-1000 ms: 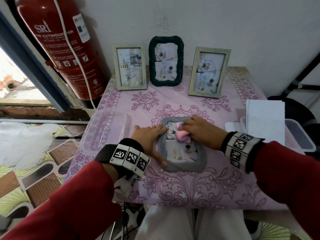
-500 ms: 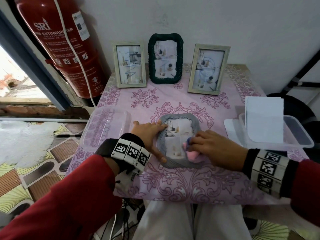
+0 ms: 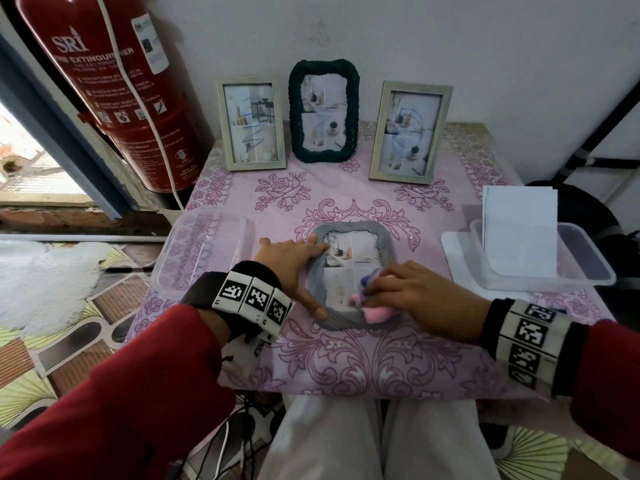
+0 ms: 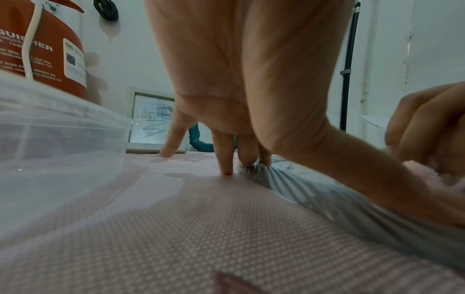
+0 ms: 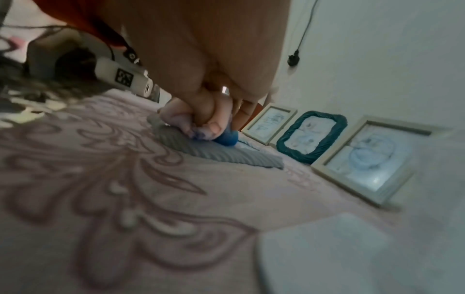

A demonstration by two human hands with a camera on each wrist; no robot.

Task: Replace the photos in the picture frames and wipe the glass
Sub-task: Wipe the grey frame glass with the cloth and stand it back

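A grey rope-edged picture frame point(image 3: 320, 289) lies flat on the pink tablecloth point(image 3: 346, 358), its photo facing up. My left hand point(image 3: 294, 268) presses on the frame's left edge with straight, spread fingers point(image 4: 226, 159). My right hand point(image 3: 401, 292) grips a pink cloth point(image 3: 375, 311) with a blue patch and holds it on the lower right part of the glass; the cloth point(image 5: 191, 123) bulges out under the curled fingers. Three more frames stand against the wall: a pale one point(image 3: 252, 124), a dark green rope one point(image 3: 323, 112), another pale one point(image 3: 408, 131), with blue scribbles on their glass.
A red fire extinguisher point(image 3: 110, 84) hangs at the table's back left. A clear plastic container point(image 3: 204, 251) sits left of my left hand. At the right, another clear tub point(image 3: 568, 265) holds upright white sheets point(image 3: 519, 230). The table's front edge is above my lap.
My right hand has wiped the cloth from the upper middle of the glass down to its lower right corner. The left hand has stayed on the frame's left edge.
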